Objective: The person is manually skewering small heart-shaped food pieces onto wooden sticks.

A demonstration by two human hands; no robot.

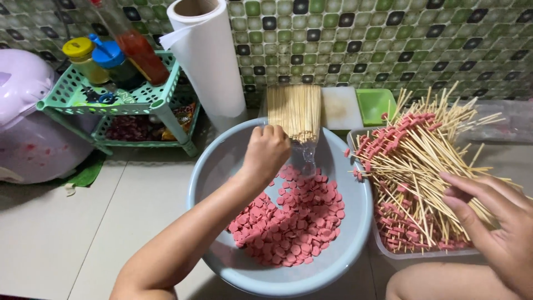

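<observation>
Left hand curled at bundle of bare skewers above basin of pink slices, hold uncertain; right hand open, fingertips on loaded skewers in tray.

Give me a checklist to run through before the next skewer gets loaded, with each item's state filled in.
1. Left hand at the bundle of bare skewers: ok.
2. A single skewer separated out: cannot tell.
3. Pink slices left in the blue basin: ok, plenty.
4. Right hand on the finished skewers: ok, resting on the pile.
5. Room in the clear tray: not ok, heaped.
</observation>
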